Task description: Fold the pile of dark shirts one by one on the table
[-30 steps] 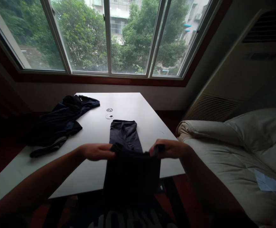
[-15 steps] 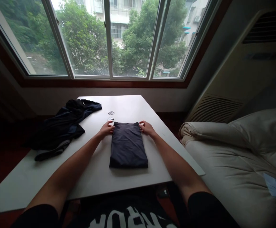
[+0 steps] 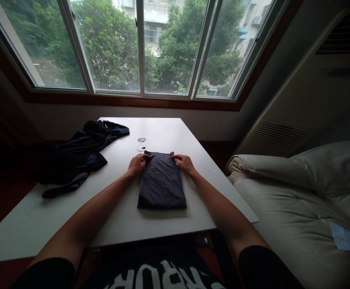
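Note:
A dark grey garment (image 3: 162, 184), folded into a neat rectangle, lies flat on the white table (image 3: 123, 226) in front of me. My left hand (image 3: 137, 163) pinches its far left corner, with the thumb over the top edge. At the far right corner, my right hand (image 3: 184, 163) grips the cloth between thumb and fingers. The fingers under the cloth are partly hidden. What kind of garment it is, the folds do not show.
A heap of dark clothes (image 3: 84, 152) hangs over the table's left edge. Two small round stickers or discs (image 3: 141, 140) lie beyond the folded garment. A beige sofa (image 3: 283, 192) with a pale paper (image 3: 348, 237) stands to the right, and a window (image 3: 117, 52) is ahead.
Both hands have moved inward onto the garment's far corners and now pinch them, where before the fingers were at its sides. The view has shifted slightly.

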Available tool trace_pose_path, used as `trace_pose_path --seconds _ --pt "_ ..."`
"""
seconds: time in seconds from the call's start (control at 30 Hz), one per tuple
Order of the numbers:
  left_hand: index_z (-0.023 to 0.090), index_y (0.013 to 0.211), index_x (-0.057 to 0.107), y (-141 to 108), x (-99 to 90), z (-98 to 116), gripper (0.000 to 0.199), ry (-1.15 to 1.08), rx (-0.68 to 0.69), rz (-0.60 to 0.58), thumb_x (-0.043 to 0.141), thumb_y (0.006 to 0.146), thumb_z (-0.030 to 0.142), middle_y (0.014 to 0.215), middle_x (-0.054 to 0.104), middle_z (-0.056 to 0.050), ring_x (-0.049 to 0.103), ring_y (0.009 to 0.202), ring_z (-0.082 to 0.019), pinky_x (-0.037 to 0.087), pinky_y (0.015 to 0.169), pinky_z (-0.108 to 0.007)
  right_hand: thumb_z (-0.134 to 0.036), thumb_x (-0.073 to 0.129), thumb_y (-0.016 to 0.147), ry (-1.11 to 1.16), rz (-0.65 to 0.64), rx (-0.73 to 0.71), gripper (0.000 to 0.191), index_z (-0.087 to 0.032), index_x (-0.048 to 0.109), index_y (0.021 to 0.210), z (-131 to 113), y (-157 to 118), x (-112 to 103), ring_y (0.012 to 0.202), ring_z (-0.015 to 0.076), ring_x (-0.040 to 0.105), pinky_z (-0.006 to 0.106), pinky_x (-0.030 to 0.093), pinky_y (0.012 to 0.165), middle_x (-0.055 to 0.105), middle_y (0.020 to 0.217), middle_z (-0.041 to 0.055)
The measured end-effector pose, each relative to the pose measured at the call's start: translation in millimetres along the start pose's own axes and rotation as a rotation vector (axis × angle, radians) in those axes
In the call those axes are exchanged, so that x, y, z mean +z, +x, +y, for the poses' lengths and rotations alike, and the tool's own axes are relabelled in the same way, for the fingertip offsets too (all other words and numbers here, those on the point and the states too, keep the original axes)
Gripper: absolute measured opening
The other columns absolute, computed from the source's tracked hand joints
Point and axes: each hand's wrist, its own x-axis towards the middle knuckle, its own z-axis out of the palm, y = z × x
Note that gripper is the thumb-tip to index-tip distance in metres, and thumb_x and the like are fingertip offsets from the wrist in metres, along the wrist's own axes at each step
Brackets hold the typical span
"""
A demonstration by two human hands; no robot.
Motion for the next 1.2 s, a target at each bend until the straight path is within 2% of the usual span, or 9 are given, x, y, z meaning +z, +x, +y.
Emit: trace_pose_path --seconds 0.1,0.17,0.33,0.4,0.5,0.63,0.83,1.0,1.2 --pt "0.023 0.119 0.077 -3.0 1.4 4.2 0.03 0.046 0.025 0.0 0.063 0.093 0.021 0.114 0.073 -0.007 0.068 0.092 -0.021 0.053 0.093 -0.033 -0.026 0.063 0.089 0.084 -0.086 -0.072 0.034 -0.022 0.078 0.12 1.9 -0.7 5.0 0.093 0.0184 0.068 0.029 0.054 0.088 0.075 0.107 0.005" --pt "0.023 0.122 0.077 -3.3 0.4 5.7 0.033 0.09 0.039 -0.022 0.063 0.092 0.019 0.114 0.073 -0.007 0.069 0.093 -0.022 0.053 0.093 -0.033 -0.025 0.061 0.09 0.107 -0.099 -0.14 0.032 -0.021 0.079 0.115 0.7 -0.4 9.6 0.092 0.0168 0.067 0.027 0.054 0.086 0.074 0.107 0.005" --pt "0.024 0.13 0.073 -0.7 -3.8 5.4 0.042 0.106 0.071 0.043 0.058 0.092 0.014 0.123 0.073 -0.005 0.069 0.087 -0.018 0.054 0.093 -0.031 -0.022 0.054 0.089 0.071 0.108 -0.109 0.028 -0.021 0.081 0.098 -3.5 4.3 14.0 0.091 0.0171 0.069 0.026 0.055 0.084 0.075 0.102 0.0041" --pt "0.024 0.133 0.071 -0.2 -4.0 5.0 0.042 0.098 0.078 0.079 0.058 0.094 0.017 0.127 0.072 -0.005 0.069 0.089 -0.019 0.054 0.093 -0.031 -0.024 0.054 0.091 0.055 0.145 -0.063 0.029 -0.021 0.08 0.104 -3.3 5.9 12.1 0.087 0.017 0.069 0.026 0.055 0.081 0.076 0.1 0.0035" --pt "0.023 0.126 0.074 -0.6 -3.2 4.7 0.035 0.12 0.076 0.022 0.062 0.093 0.021 0.124 0.073 -0.006 0.069 0.093 -0.021 0.054 0.092 -0.032 -0.031 0.061 0.094 -0.04 0.072 -0.041 0.035 -0.023 0.076 0.125 -2.4 5.4 8.8 0.078 0.0161 0.067 0.027 0.054 0.079 0.074 0.092 0.0016" --pt "0.024 0.116 0.076 -3.2 -3.1 5.1 0.028 0.134 0.072 -0.063 0.063 0.092 0.02 0.113 0.076 -0.005 0.07 0.094 -0.022 0.053 0.091 -0.033 -0.035 0.067 0.096 -0.183 -0.005 -0.065 0.044 -0.025 0.069 0.139 -2.6 2.8 6.7 0.08 0.0165 0.066 0.027 0.053 0.084 0.073 0.092 0.0019" --pt "0.024 0.118 0.076 -5.0 -1.9 6.7 0.03 0.147 0.133 -0.07 0.063 0.092 0.02 0.12 0.073 -0.006 0.069 0.098 -0.023 0.054 0.091 -0.033 -0.03 0.066 0.097 -0.34 -0.016 -0.038 0.039 -0.026 0.07 0.136 -1.8 4.1 15.5 0.095 0.0204 0.068 0.03 0.053 0.094 0.074 0.105 0.0044" --pt "0.025 0.129 0.073 -4.5 -3.6 6.4 0.035 0.148 0.142 0.001 0.058 0.098 0.024 0.127 0.071 -0.006 0.069 0.103 -0.023 0.054 0.096 -0.034 -0.013 0.052 0.098 -0.348 0.058 -0.095 0.035 -0.025 0.074 0.122 -0.5 6.3 25.1 0.109 0.0193 0.068 0.03 0.051 0.102 0.072 0.122 0.0042" --pt "0.019 0.142 0.063 -1.7 5.2 -0.9 0.046 0.235 0.127 0.015 0.059 0.098 0.029 0.141 0.063 -0.012 0.06 0.126 -0.03 0.048 0.112 -0.042 -0.018 0.05 0.098 -0.179 0.205 -0.119 0.035 -0.021 0.073 0.124 5.8 9.7 23.7 0.107 0.0201 0.069 0.034 0.052 0.105 0.072 0.125 0.0054"
